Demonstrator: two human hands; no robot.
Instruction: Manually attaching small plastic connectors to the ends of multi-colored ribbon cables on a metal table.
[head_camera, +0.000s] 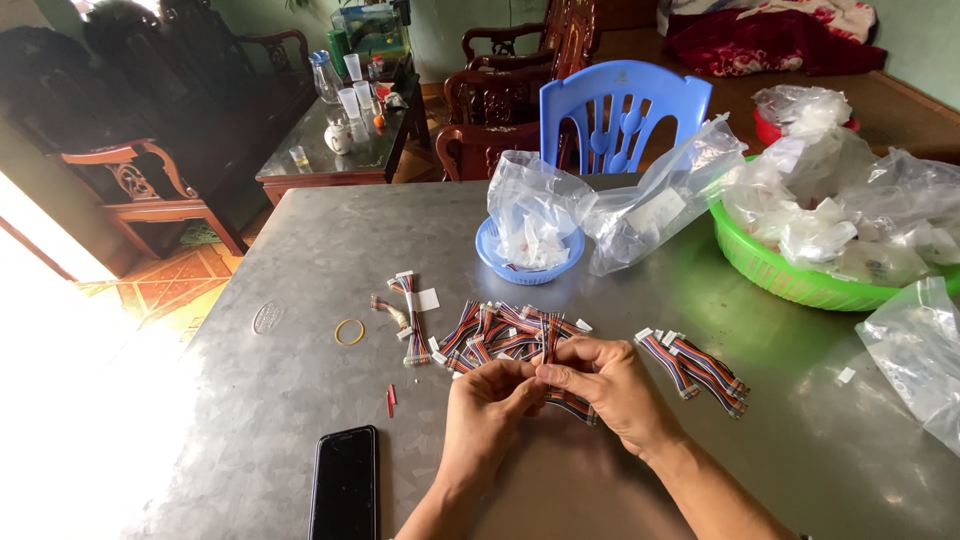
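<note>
Both of my hands meet over the near middle of a grey metal table (300, 330). My left hand (487, 408) and my right hand (608, 385) pinch a small bundle of multicoloured wire cables (568, 402) between their fingertips. Just beyond them lies a loose pile of the same striped cables with white connectors (500, 335). Another short bundle of cables (700, 365) lies to the right of my right hand. A few more cables (408, 310) lie to the left of the pile.
A yellow rubber band (349, 332) and a black phone (345, 484) lie on the left. A small blue basket (528, 262) with plastic bags stands behind the pile, a green basket (790, 282) of bags at right. A blue plastic chair (622, 110) stands behind the table.
</note>
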